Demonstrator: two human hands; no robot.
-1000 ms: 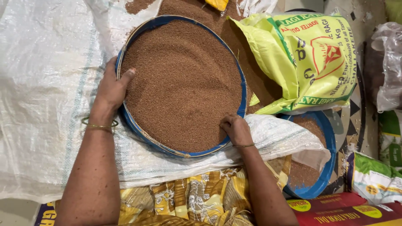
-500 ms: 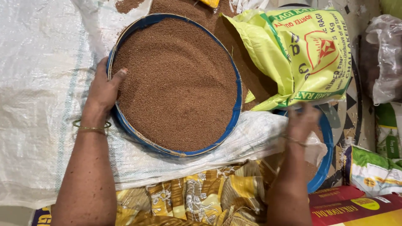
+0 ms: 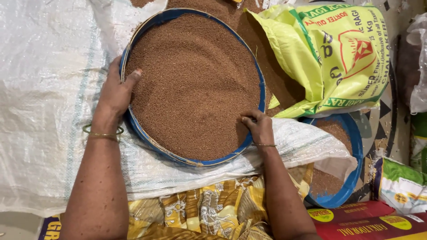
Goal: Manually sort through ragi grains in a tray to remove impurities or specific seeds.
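Note:
A wide round sieve with a blue rim lies tilted over a white woven sack. It is full of small reddish-brown grain. My left hand grips the left rim, thumb hooked over onto the grain. My right hand holds the lower right rim, fingers curled on the edge and touching the grain. Both wrists wear thin bangles.
A yellow-green printed sack lies open at the upper right, with grain spilled beside it. A blue tub holding more grain sits lower right, partly under the white sack. Red cartons and patterned yellow cloth lie near the bottom edge.
My right hand left the sieve rim, reached toward the blue tub half a second ago, and is back on the lower right rim. The left hand kept its grip.

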